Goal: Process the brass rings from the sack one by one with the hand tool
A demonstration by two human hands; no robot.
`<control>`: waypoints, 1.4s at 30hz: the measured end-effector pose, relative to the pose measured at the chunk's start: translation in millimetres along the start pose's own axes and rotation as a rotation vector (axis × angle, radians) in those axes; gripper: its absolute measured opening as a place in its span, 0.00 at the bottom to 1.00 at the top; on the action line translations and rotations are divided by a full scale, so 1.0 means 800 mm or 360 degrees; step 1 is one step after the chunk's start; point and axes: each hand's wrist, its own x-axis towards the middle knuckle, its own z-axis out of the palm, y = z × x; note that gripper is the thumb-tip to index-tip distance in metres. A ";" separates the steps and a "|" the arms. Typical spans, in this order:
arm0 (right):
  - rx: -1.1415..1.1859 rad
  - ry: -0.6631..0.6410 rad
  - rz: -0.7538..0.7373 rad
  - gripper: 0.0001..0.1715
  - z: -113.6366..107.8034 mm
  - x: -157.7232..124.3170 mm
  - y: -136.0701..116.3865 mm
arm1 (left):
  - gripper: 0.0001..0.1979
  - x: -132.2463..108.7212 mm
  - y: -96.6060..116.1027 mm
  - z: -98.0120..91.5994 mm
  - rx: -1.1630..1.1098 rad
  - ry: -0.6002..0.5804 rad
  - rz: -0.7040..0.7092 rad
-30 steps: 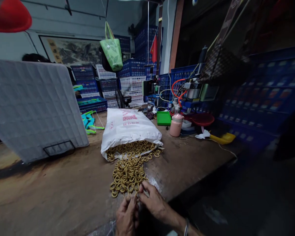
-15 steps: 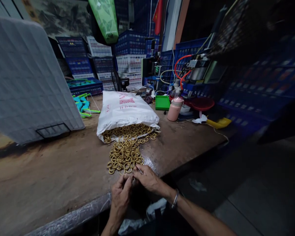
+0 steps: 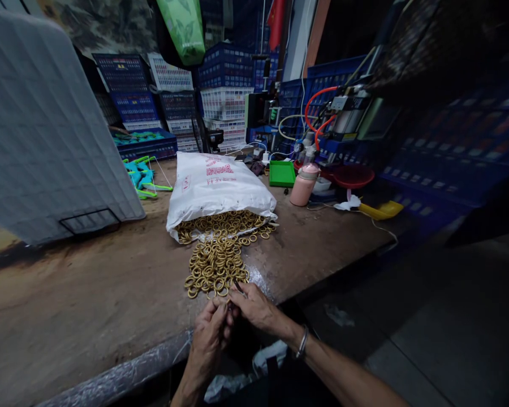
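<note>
My left hand is closed at the table's front edge, its thumb and fingers pinched together. Whatever it pinches is too small and hidden to make out. Touching or almost touching it at the fingertips, my right hand is closed as well, with a metal bangle at the wrist. A thin dark tool pokes out between the right thumb and forefinger. Just beyond both hands lies a heap of brass-coloured rings. They spill from the mouth of a white sack with red print, which lies on its side.
On the wooden table a large pale panel stands at left. Turquoise and green hangers lie behind it. A green tray, a pink bottle and a yellow scoop are at right. Stacked crates line the back.
My hands stay close together at the table edge. The left fingers have shifted slightly, and the dark tool shows more clearly in my right hand. The view has tilted slightly.
</note>
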 end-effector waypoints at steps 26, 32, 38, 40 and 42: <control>-0.1386 -0.0004 -0.0271 0.16 0.001 -0.011 0.008 | 0.19 -0.007 0.006 -0.001 0.0311 0.0173 0.0194; -0.1610 0.0314 -0.0133 0.17 -0.024 0.013 0.008 | 0.16 -0.029 0.017 0.010 0.0095 0.0069 -0.0001; -0.1538 0.0436 -0.0331 0.14 -0.032 0.058 0.002 | 0.18 -0.026 0.014 -0.003 -0.0161 0.0035 -0.0069; -0.1512 0.0402 -0.0407 0.13 -0.027 0.070 0.002 | 0.17 -0.023 0.011 -0.010 -0.0186 0.0044 -0.0068; -0.1535 0.0337 -0.0432 0.12 -0.020 0.080 0.002 | 0.15 -0.022 0.010 -0.015 -0.0255 0.0093 -0.0051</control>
